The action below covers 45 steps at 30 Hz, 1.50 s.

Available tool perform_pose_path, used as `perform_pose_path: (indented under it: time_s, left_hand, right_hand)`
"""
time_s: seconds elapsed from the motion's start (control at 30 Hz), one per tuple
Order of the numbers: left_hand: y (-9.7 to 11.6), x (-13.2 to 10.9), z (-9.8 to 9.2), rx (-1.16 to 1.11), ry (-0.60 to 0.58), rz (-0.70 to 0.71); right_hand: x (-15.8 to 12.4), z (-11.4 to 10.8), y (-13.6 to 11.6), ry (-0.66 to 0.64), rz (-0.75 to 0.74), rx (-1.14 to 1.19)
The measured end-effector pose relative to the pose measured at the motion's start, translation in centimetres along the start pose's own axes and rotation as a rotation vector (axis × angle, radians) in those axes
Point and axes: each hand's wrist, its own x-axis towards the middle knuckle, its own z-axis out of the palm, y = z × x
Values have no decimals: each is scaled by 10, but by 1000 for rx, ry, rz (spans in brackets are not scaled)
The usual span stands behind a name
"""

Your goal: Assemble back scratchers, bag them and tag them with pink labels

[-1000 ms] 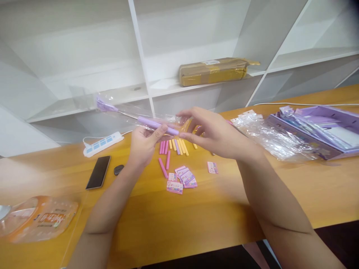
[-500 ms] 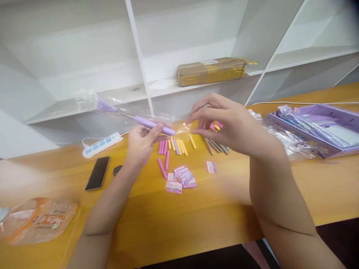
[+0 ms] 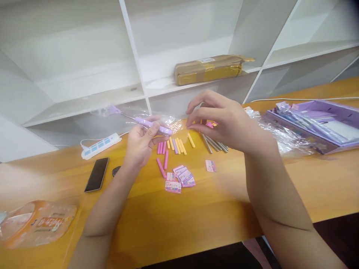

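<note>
My left hand (image 3: 140, 144) is closed around a purple handle (image 3: 154, 126). It belongs to a stick with a thin metal rod and a purple fan-shaped head (image 3: 113, 109), whose exact kind I cannot make out. A clear plastic bag (image 3: 175, 123) surrounds the stick, its head end pointing left. At the bag's right end, the bent fingertips and thumb of my right hand (image 3: 220, 117) come together on the film. Below the hands lie pink tubes (image 3: 166, 160), yellow tubes (image 3: 191, 140), metal rods (image 3: 214, 144) and small printed cards (image 3: 185, 176).
On the right sits a purple box (image 3: 305, 130) with bagged items, crumpled clear wrappers (image 3: 288, 140) beside it. A phone (image 3: 97, 175), power strip (image 3: 101, 145) and orange clear packaging (image 3: 42, 224) lie to the left. Behind, a taped carton (image 3: 207, 71) rests on a white shelf.
The stick's head has shifted a little right inside the bag, and the film now bunches around the handle. My right hand has moved slightly left with the view.
</note>
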Motion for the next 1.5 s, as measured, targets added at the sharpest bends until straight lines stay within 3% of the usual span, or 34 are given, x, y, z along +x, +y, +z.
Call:
perform_pose_path:
  time_s: [0.23,0.57,1.1,1.3,1.5]
  left_hand:
    - [0,-3,4,59,14,-22]
    - [-6,-6,7,127,-88,-41]
    - [-2,-10,9,160,-187,-35]
    - [-6,-9,6,241,-152,2]
    - [-12,-8,7,201,-172,-34]
  right_hand:
    - [-1,1,-4,18,0,23]
    - [5,18,-11,22,-69,113]
    - [6,38,-15,110,-15,37]
    - [6,42,-10,204,-50,4]
    - [4,42,-9,207,6,26]
